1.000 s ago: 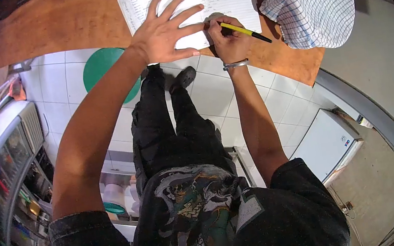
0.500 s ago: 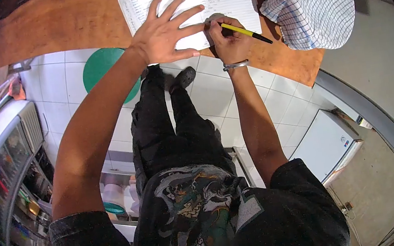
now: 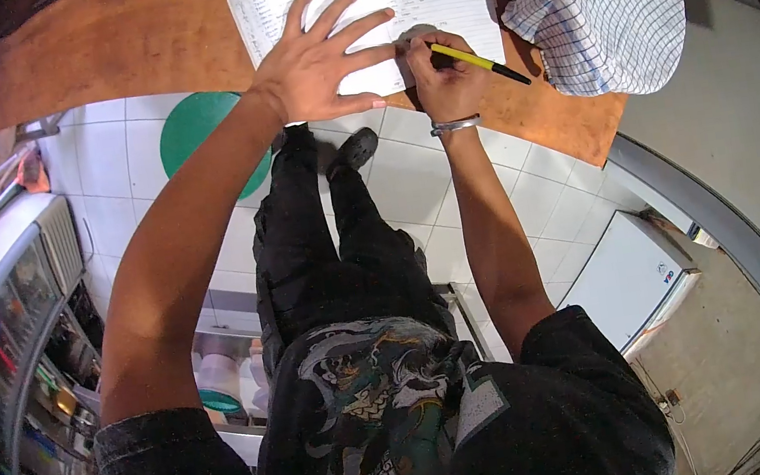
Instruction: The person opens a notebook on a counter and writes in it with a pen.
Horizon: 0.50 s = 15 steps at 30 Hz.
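An open lined notebook [image 3: 445, 10] with handwriting on both pages lies on the wooden table [image 3: 120, 46]. My left hand [image 3: 317, 66] rests flat across its left page with the fingers spread. Yellow with a black end, a pen [image 3: 476, 60] is gripped in my right hand [image 3: 447, 77], which is over the lower part of the right page. The pen's writing tip is hidden by my fingers. A metal bracelet [image 3: 456, 125] circles my right wrist.
To the right of the notebook sits a checkered cloth [image 3: 605, 7] at the table's edge. A green round stool [image 3: 201, 141] stands below the table on white floor tiles. A white freezer-like box [image 3: 629, 280] is at the lower right, and a glass-fronted cabinet [image 3: 15, 299] at the left.
The pen and the fingers of my right hand have shifted very slightly to the right. My left hand stays in place on the page.
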Available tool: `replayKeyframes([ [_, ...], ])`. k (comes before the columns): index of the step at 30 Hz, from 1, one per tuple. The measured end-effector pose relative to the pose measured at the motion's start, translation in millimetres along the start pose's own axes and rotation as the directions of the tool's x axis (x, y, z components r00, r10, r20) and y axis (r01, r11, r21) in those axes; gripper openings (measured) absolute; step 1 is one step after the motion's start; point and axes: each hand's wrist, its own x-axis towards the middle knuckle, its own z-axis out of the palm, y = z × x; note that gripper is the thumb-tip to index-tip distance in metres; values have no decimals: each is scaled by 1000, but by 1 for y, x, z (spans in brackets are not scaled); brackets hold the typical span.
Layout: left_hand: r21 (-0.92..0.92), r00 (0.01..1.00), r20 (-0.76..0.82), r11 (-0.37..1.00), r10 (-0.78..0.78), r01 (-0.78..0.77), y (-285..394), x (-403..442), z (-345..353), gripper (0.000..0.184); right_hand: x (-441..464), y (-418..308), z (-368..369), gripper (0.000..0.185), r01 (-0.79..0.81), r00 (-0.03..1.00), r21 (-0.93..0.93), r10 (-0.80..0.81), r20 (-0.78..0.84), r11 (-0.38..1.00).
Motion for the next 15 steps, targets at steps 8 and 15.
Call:
replayKeyframes([
  [8,15,1000,9,1000,-12,12,1,0,-1,62,1,-13,-2,16,-10,994,22,8,105,1000],
  [15,-4,1000,-24,1000,4,-4,0,-1,1,61,1,-3,-1,16,31,996,-30,-28,85,999],
])
